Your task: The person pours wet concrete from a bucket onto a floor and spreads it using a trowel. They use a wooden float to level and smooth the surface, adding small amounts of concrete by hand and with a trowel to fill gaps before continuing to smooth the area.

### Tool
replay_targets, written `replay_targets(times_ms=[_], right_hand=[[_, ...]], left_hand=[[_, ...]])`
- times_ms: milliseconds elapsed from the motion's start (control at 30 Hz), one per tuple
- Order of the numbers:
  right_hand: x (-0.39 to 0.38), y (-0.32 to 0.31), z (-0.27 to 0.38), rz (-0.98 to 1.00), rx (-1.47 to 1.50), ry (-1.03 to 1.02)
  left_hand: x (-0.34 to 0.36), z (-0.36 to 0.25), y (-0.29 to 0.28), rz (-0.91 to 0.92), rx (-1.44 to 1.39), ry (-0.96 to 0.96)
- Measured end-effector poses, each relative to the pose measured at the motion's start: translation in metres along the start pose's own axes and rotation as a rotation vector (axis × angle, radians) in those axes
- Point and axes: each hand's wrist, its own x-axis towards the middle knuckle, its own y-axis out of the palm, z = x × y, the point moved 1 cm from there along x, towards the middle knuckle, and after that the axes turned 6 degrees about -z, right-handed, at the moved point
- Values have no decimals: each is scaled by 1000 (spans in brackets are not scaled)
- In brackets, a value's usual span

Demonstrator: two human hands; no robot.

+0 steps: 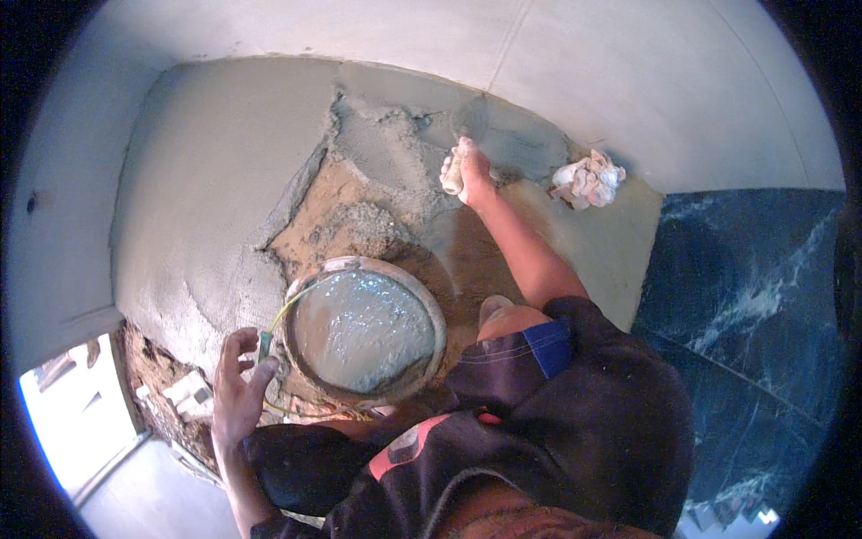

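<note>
My right hand (467, 171) grips the pale handle of a trowel (454, 175), whose blade (469, 117) is on wet grey mortar (395, 135) near the back wall, partly blurred into it. My left hand (247, 377) holds the green grip (266, 344) of a thin yellow wire handle on a round pan (435, 332) at lower middle. The pan holds glossy, watery grey slurry (359, 323). Bare sandy ground (301, 229) shows between the pan and the rough edge of the mortar.
Smooth screed (206, 162) spreads left to the wall (63, 225). A crumpled pale lump (588, 180) lies by the back wall. Dark veined tiles (745, 314) are on the right. Rubble (162, 386) lines a bright opening (67, 413) at lower left. My clothed legs and torso fill the lower middle.
</note>
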Motion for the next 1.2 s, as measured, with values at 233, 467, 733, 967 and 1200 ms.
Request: replay_targets(times_ms=[233, 467, 733, 967, 1200], right_hand=[[1, 54, -27, 288, -361, 148], [4, 52, 13, 573, -1013, 116], [37, 79, 9, 517, -811, 147], [15, 102, 0, 689, -1243, 45], [51, 151, 15, 575, -1774, -603]], left_hand=[[2, -24, -4, 3, -50, -141], [-6, -19, -8, 11, -40, -109], [-6, -30, -9, 32, -112, -43], [-14, -35, -10, 8, -105, -103], [-13, -36, -10, 23, -127, -97]])
